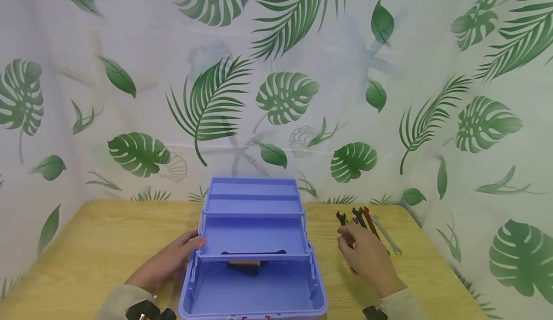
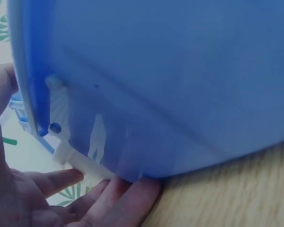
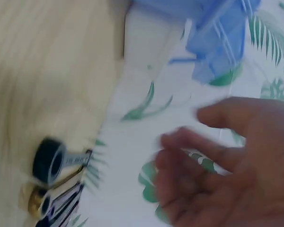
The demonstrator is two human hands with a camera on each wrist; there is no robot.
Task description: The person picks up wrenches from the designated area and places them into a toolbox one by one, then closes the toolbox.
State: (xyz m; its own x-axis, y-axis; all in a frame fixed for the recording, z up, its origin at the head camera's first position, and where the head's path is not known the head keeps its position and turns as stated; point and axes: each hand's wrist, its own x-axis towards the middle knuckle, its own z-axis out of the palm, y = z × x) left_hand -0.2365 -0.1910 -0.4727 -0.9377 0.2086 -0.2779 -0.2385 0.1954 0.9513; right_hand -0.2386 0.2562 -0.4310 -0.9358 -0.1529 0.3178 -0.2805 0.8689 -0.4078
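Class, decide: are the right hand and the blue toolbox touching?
Apart: the head view shows wooden tabletop between the right hand and the blue toolbox.

I count one blue toolbox (image 1: pixel 252 297), one tabletop (image 1: pixel 121 229), one left grip (image 1: pixel 176 254), one right grip (image 1: pixel 368 258). I also see two dark wrenches (image 1: pixel 342 218), one red wrench (image 1: pixel 371 223), one silver wrench (image 1: pixel 387 236); smaller pieces too hidden to count. In toolbox: one thin black item (image 1: pixel 254 253), one yellow-black item (image 1: pixel 244 264).

The toolbox (image 1: pixel 259 296) looks like smooth plastic with a soft sheen. The silver wrench (image 1: pixel 386 234) looks like bare metal; the red wrench (image 1: pixel 370 220) seems coated. The desk (image 1: pixel 121 243) has a wood-grain surface, mostly matt. The backdrop (image 1: pixel 276 135) is lightly creased sheeting — cloth or plastic, hard to tell. The sleeve (image 1: pixel 127 303) is matt cloth.
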